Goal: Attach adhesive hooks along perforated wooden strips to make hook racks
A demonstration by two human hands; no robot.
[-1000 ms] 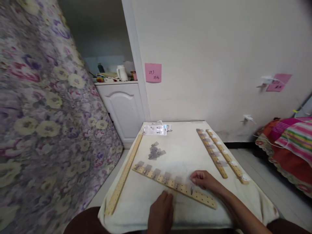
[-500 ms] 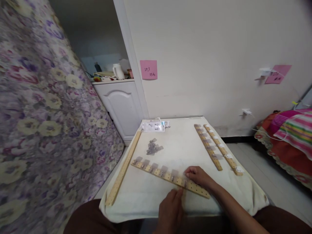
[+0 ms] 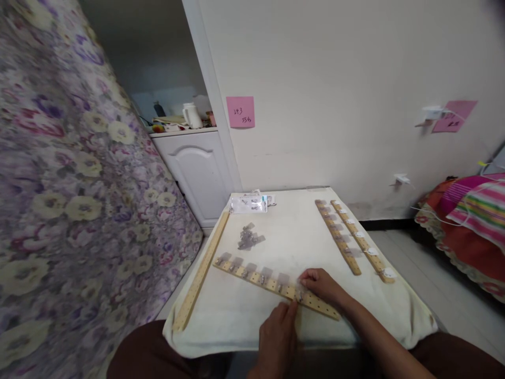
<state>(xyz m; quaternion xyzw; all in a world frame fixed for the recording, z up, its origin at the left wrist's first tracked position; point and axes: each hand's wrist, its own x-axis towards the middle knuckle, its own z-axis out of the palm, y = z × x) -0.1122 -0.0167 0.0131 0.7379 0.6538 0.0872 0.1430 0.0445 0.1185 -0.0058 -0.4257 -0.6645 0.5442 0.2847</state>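
On a cream cloth-covered table point(image 3: 292, 226), a pale wooden strip with small holes point(image 3: 271, 284) lies slanted, bearing silver metal clips with clear tabs point(image 3: 262, 279). Left hand point(image 3: 276, 334): index fingertip at strip's near edge, grip can't tell. Right hand point(image 3: 320, 284): fingertips together by rightmost clip, can't tell if clamped. Loose greyish pile of small pieces point(image 3: 248, 238) beyond strip.

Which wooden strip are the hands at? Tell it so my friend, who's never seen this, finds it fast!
Find the cloth-covered table, then the left hand and right hand at its near side. The wooden strip is at their fingertips, dotted with holes and small shiny pieces. It alone slants across the middle; the left-edge strip and two right-side strips run front to back.
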